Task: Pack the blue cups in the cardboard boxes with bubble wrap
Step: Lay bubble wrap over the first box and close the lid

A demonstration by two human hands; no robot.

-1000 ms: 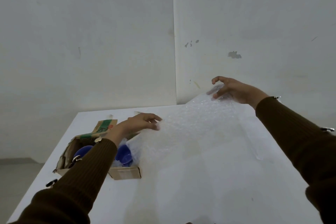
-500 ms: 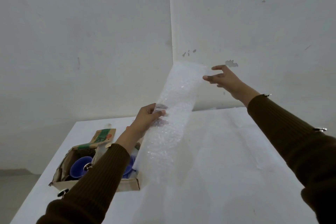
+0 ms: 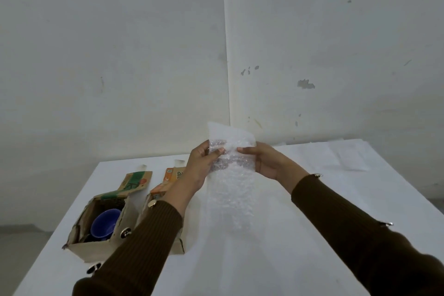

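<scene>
Head view: hands, left [image 3: 201, 166] and right [image 3: 267, 163], pinch bubble wrap [image 3: 231, 191] over white table [image 3: 109, 182] in white-walled corner [image 3: 225, 55].

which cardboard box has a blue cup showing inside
The open cardboard box with the green-printed flap, farthest left: a blue cup shows inside it. The orange-flapped box has its inside hidden behind the left sleeve.

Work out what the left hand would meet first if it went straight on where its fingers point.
Pinching the bubble wrap, the left hand points toward the right hand gripping the same strip; it would likely meet that hand's thumb first, but depth is unclear.
</scene>
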